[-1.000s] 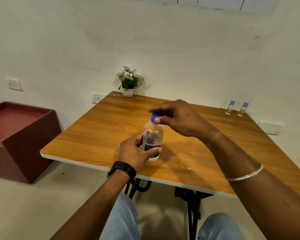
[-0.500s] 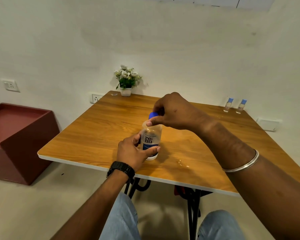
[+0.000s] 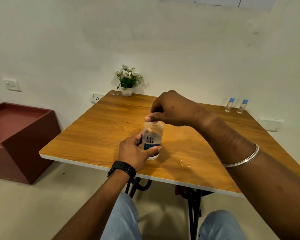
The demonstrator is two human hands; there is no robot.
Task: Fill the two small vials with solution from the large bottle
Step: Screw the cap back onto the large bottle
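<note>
Between both grips stands the large bottle (image 3: 152, 138): left hand (image 3: 135, 153) clasps its body, right hand (image 3: 171, 108) pinches its cap.

Head view — looking down, close over table (image 3: 87, 135).

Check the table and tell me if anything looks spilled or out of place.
There is a small clear wet patch on the table, just right of the large bottle, near the front edge; it looks like spilled liquid. The bottle stands upright in both hands, and the two small vials stand upright at the far right corner.
</note>
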